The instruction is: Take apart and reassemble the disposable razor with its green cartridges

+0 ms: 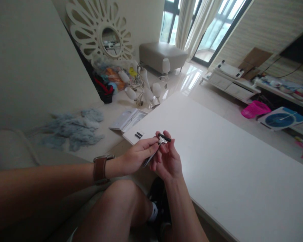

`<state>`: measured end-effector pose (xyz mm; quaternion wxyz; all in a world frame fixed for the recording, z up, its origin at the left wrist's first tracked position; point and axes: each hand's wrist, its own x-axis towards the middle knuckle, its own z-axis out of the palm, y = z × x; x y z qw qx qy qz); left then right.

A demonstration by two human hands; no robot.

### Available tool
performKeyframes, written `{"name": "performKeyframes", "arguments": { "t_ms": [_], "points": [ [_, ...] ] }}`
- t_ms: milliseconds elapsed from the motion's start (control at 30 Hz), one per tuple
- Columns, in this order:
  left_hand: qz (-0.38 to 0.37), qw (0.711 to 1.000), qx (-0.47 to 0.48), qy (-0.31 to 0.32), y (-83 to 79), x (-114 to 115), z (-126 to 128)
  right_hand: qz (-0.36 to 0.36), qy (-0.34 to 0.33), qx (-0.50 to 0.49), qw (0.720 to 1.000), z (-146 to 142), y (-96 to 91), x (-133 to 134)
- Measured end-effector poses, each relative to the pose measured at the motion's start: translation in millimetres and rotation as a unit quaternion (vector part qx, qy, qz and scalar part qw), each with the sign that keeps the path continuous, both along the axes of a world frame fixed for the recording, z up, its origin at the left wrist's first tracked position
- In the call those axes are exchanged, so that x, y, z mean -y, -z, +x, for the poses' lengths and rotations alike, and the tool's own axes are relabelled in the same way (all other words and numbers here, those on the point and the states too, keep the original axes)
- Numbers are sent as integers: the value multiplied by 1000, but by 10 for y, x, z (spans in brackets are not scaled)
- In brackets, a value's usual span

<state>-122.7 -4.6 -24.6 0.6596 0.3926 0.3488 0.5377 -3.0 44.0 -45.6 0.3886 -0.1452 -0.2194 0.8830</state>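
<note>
Both hands are up in front of the knees, just off the near-left corner of the white rectangular counter (229,161).

Held item: slim silver-grey metal piece with a short black bar at its tip (163,139).
- Its long axis runs diagonally, low end toward the person and to the left, tip up, right and away, over the counter edge.
- The black bar sits roughly crosswise on the tip.
- Too small to tell whether bar and shaft are one part or two.

Left hand (135,158):
- Brown leather watch strap (100,168) on the wrist.
- Grip closed in a pinch, thumb along the top and fingers under.
- Holds the lower and middle run of the piece.

Right hand (168,161):
- Palm turned toward the person, fingers curled up.
- Grip closed, fingertips on the tip end right at the bar.
- The nearer hand to the bar. Left is nearer the tail.
- The two hands are touching or almost touching at the fingertips.

Next nearest: two small black strips (138,135).
- They lie side by side on the counter's corner.
- They sit just beyond the left hand's knuckles, apart from both grips.

An open white flat box (128,119) lies on the floor past that corner.

Writing: none legible. No brand or label can be read on the piece, strips, box or strap.
</note>
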Motion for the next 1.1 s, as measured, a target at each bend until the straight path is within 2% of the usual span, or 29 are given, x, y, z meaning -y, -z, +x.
{"name": "performKeyframes", "arguments": {
  "t_ms": [367,567,833,1100],
  "points": [
    [2,1000,-7,-8,23,-1,10,16,-1,21,1000,-8,-9,-10],
    [22,998,-53,-30,35,-9,10,12,-1,10,1000,-13,-17,-22],
    [42,995,-86,-36,-13,-4,18,46,29,41,998,23,-10,-36],
    [16,997,-73,-19,-39,23,21,117,43,62,990,90,-66,-125]
  ]
}}
